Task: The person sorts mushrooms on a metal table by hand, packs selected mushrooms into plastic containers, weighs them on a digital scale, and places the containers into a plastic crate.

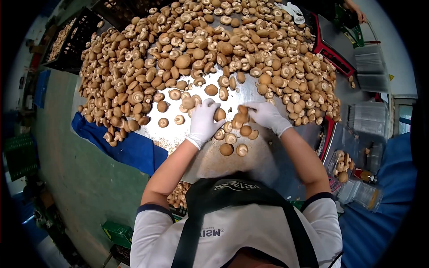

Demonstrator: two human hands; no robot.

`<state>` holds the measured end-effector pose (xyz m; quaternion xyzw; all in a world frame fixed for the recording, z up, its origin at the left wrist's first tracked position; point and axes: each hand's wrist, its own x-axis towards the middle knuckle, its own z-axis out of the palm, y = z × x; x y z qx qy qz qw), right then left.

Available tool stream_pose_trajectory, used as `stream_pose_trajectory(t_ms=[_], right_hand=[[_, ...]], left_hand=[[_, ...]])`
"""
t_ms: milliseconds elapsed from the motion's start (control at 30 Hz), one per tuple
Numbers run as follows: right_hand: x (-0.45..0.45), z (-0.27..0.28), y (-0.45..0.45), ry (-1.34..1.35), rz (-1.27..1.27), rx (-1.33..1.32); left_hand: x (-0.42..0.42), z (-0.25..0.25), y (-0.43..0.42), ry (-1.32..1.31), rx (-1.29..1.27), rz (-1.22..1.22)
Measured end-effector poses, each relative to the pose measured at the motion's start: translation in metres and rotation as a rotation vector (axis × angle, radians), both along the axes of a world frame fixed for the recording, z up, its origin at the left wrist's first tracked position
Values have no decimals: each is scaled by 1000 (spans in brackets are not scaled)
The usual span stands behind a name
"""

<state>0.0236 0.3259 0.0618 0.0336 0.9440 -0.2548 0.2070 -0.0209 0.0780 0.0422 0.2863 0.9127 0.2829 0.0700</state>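
Brown shiitake mushrooms lie on a shiny metal table (pixel 152 130). My left hand (pixel 203 123), in a white glove, curls its fingers and thumb around a brown-capped mushroom (pixel 219 114). Across a small gap, my right hand (pixel 269 117), gloved too, has its fingertips and thumb at a motion-blurred mushroom (pixel 242 110). Below and between the hands sit several loose mushrooms, among them a round brown cap (pixel 226 149) and one with its pale underside up (pixel 241 150). More single mushrooms (pixel 179 119) lie left of my left hand.
A large mushroom heap (pixel 187 40) spreads over the table's far side. Red-edged scales (pixel 333 58) stand at right, near stacked clear plastic trays (pixel 368 117) and a filled tray (pixel 343 163). Blue cloth (pixel 118 145) hangs over the left edge. A black crate (pixel 67 42) stands far left. Another person's hand (pixel 356 11) shows at top right.
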Motion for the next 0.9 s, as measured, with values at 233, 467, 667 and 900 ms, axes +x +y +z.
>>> stream_pose_trajectory(t_ms=[233,467,667,900], right_hand=[[-16,30,-32,131,-63,24],[-21,7,-98,-31,216,85],[-7,-4,-53,-93,-76,-880],[-31,54,-45,-143,-483,-1607]], left_hand=[[35,1,-29,-425,512,310],[42,2,-66,-279,588,556],[-4,-6,-86,-100,478,504],[-37,-19,-67,-109,378,334]])
